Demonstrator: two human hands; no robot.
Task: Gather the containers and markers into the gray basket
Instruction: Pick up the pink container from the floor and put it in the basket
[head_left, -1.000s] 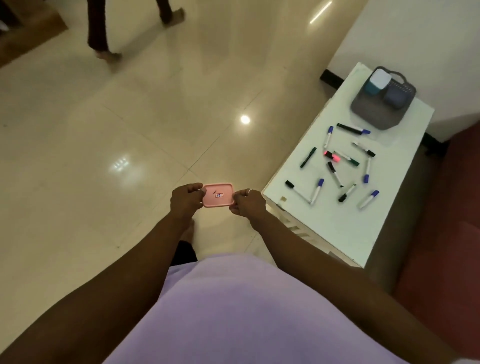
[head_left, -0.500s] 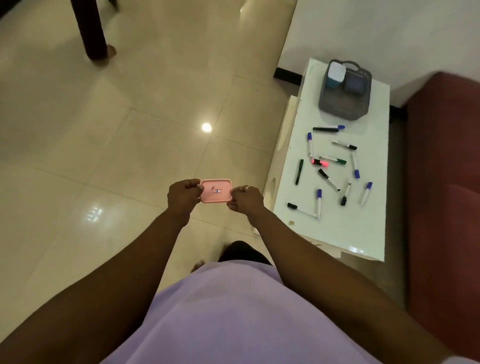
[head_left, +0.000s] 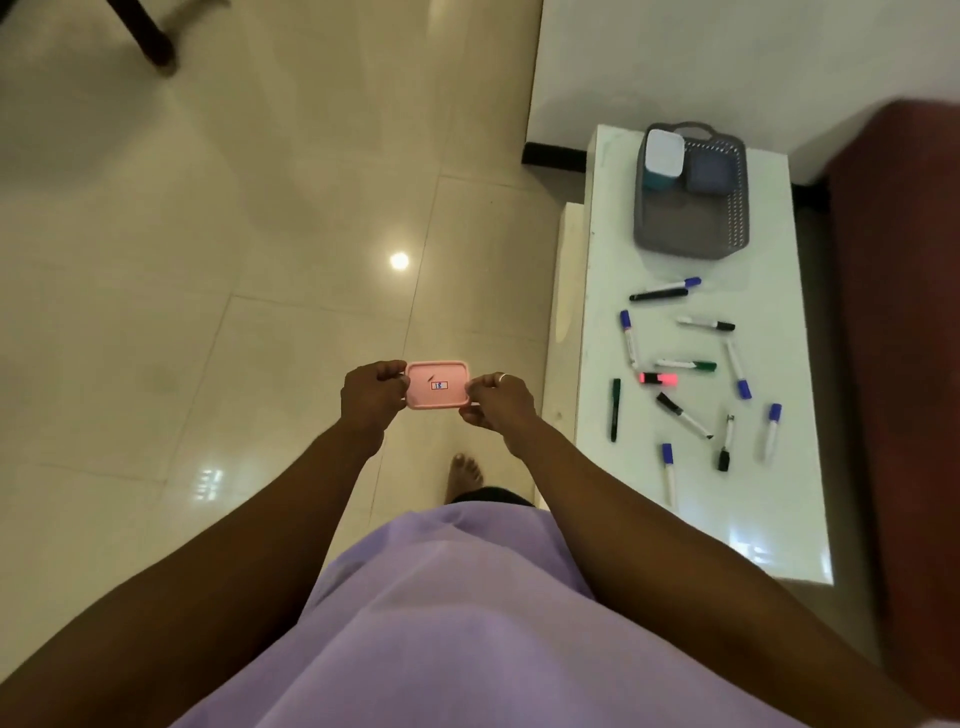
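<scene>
I hold a small pink container (head_left: 437, 384) level over the floor, my left hand (head_left: 371, 395) gripping its left edge and my right hand (head_left: 498, 401) its right edge. To the right stands a white table (head_left: 691, 519). At its far end sits the gray basket (head_left: 691, 244), with a white-lidded teal container (head_left: 663, 156) and a dark blue container (head_left: 712, 171) inside. Several markers lie scattered on the table nearer to me, among them a pink highlighter (head_left: 657, 379), a green-capped marker (head_left: 685, 365) and a black marker (head_left: 616, 409).
A dark red sofa (head_left: 898, 364) runs along the table's right side. A white wall (head_left: 727, 62) rises behind the table. Glossy tiled floor (head_left: 208, 260) spreads to the left. Someone's foot and leg (head_left: 150, 41) show at the top left. My own foot (head_left: 465, 473) is below the container.
My view has swung right, so the table now runs straight away from me and the sofa is in view. Both hands keep the same hold on the pink container.
</scene>
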